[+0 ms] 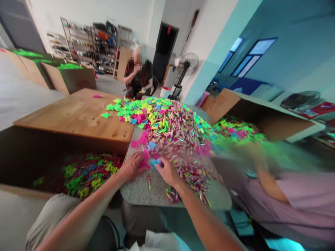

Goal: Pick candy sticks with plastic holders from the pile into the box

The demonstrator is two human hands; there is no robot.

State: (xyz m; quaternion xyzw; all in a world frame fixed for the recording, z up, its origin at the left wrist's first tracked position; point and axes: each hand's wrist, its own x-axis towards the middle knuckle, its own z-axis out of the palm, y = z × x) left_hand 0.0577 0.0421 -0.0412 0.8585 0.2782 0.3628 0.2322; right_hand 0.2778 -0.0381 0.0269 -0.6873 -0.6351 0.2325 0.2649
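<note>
My left hand (134, 166) is low over the near part of the grey table (141, 195), its thumb and fingers closed around a bright pink plastic piece (143, 164). Close on its right, my right hand (169, 171) pinches a small blue plastic piece (155, 162). The exact shape of both pieces is blurred. Beyond the hands rises a heap of small striped stick-like pieces (180, 122), mixed with flat green, yellow, pink and blue plastic pieces (149, 108). One loose striped stick (149, 182) lies on the table between my forearms.
Left of me, an open cardboard box (18, 157) holds coloured pieces, beside a wooden board (70, 111). A co-worker's blurred arm (269, 177) reaches in from the right, near another open box (277, 115). Across the table sits another person (138, 75); a fan (187, 65) stands behind.
</note>
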